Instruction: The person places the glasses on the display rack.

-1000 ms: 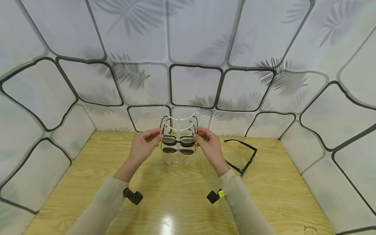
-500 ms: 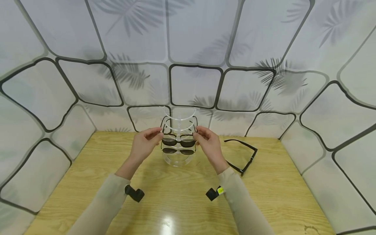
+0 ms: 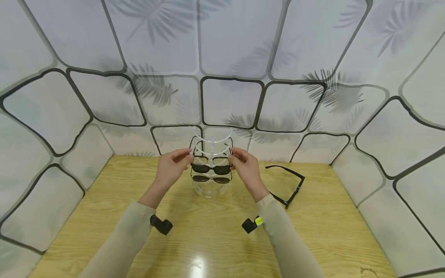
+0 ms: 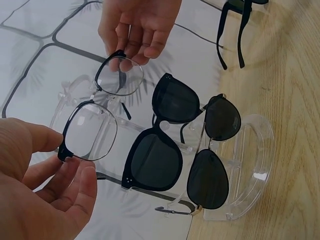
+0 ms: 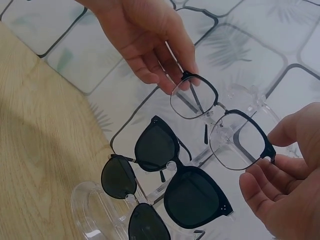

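Both hands pinch a pair of half-rim eyeglasses (image 4: 92,135), with clear lenses and black browlines, by the outer corners. My left hand (image 3: 170,168) grips one end and my right hand (image 3: 246,170) the other. The eyeglasses are in front of a transparent tiered display stand (image 4: 262,160), temples pointing back toward it. Just below them, black-framed sunglasses (image 5: 192,197) sit on the stand. Under those hang thin metal-framed sunglasses (image 4: 207,179) with dark lenses. In the head view, the eyeglasses' lenses show above the dark ones.
Black-framed glasses (image 3: 299,183) lie on the wooden table (image 3: 208,231) to the right of the stand, temples unfolded. A patterned backdrop (image 3: 231,102) encloses the back and sides. The stand's upper arc (image 3: 213,141) rises behind the hands.
Both hands have shifted slightly upward in the head view with the eyeglasses. The clear lenses, which overlapped the black sunglasses, now show above them.
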Demonstrator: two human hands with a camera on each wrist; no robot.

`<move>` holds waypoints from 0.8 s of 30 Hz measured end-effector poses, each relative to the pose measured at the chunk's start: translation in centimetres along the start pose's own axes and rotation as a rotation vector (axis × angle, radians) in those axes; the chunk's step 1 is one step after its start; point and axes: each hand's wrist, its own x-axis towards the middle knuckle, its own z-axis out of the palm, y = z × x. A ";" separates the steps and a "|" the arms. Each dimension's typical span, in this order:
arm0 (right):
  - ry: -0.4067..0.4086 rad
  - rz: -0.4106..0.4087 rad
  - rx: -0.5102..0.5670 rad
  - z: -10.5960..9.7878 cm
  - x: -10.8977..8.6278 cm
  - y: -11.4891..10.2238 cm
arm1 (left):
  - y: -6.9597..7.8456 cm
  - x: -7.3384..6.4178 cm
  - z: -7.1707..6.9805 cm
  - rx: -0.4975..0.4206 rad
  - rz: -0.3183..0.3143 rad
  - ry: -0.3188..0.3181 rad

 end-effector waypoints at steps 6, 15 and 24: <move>0.014 0.005 -0.005 0.0 0.3 0.3 | 0.1 0.1 0.2 -0.005 -0.007 -0.017; 0.018 0.020 -0.032 0.0 0.7 0.7 | -0.3 0.4 0.4 0.002 0.000 -0.013; 0.009 0.016 -0.043 0.1 0.8 0.9 | -0.5 0.7 0.6 0.019 0.013 -0.004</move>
